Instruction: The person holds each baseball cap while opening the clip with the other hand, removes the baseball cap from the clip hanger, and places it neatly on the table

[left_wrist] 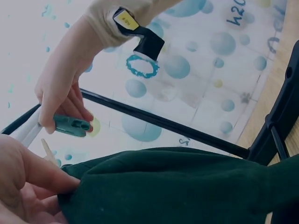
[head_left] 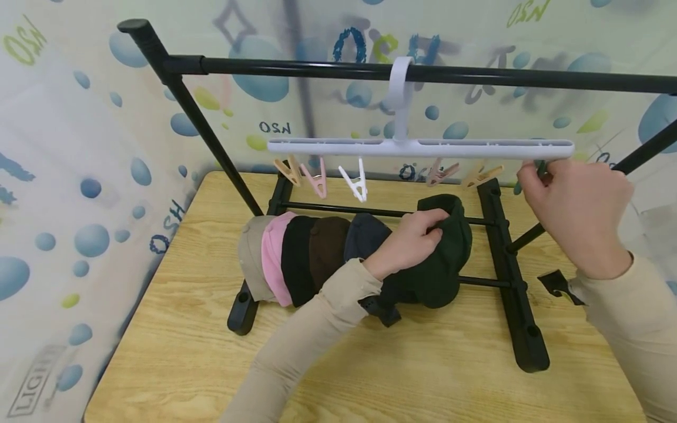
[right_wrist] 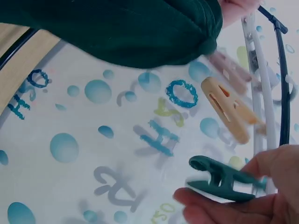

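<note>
My left hand (head_left: 409, 242) pinches the edge of a dark green cap (head_left: 444, 276), which is the rightmost in a row of caps. Up at the right end of the white hanger (head_left: 344, 148), my right hand (head_left: 579, 211) holds a green clip (right_wrist: 222, 182) between thumb and fingers. The green cap's edge is raised below that clip, apart from it. Navy (head_left: 365, 232), brown (head_left: 328, 247), black (head_left: 298, 258), pink (head_left: 275, 258) and beige (head_left: 251, 252) caps lie nested to the left. The left forearm hides part of them.
The hanger hooks over the black rack's top bar (head_left: 307, 69). Along it hang peach (head_left: 288, 171), pink (head_left: 317, 179), white (head_left: 357, 182), dusty pink (head_left: 441, 172) and tan (head_left: 481, 174) clips. Black rack feet (head_left: 515, 317) stand on the wooden table (head_left: 201, 364). A patterned wall is behind.
</note>
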Available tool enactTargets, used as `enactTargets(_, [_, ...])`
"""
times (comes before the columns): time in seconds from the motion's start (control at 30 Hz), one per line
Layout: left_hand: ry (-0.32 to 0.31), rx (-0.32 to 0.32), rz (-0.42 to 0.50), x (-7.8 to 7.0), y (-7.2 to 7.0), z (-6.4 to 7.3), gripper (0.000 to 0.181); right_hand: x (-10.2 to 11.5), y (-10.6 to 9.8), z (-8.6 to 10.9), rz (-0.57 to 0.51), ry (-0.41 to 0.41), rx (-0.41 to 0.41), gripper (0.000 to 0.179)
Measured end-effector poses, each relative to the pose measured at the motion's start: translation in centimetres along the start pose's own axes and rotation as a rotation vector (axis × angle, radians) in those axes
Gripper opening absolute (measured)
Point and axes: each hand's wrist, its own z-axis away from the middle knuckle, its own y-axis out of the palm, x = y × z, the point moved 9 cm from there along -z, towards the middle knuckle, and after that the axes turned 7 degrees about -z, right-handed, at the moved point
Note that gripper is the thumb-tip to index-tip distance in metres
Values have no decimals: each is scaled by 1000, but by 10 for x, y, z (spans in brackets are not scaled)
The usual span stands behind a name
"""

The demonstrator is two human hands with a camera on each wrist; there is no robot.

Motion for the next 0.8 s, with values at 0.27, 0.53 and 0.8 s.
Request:
enactTargets(0.27, [-58, -49, 66, 14, -7, 5, 30, -17, 9, 1, -64, 82, 78, 48])
enactTargets(0.53, [-67, -93, 84, 22, -12, 9, 27, -24, 13, -1, -111, 116, 94, 45])
enactTargets(0.8, [-161, -183, 164, 47, -15, 21, 27, -27, 18, -1, -130, 129, 119, 45])
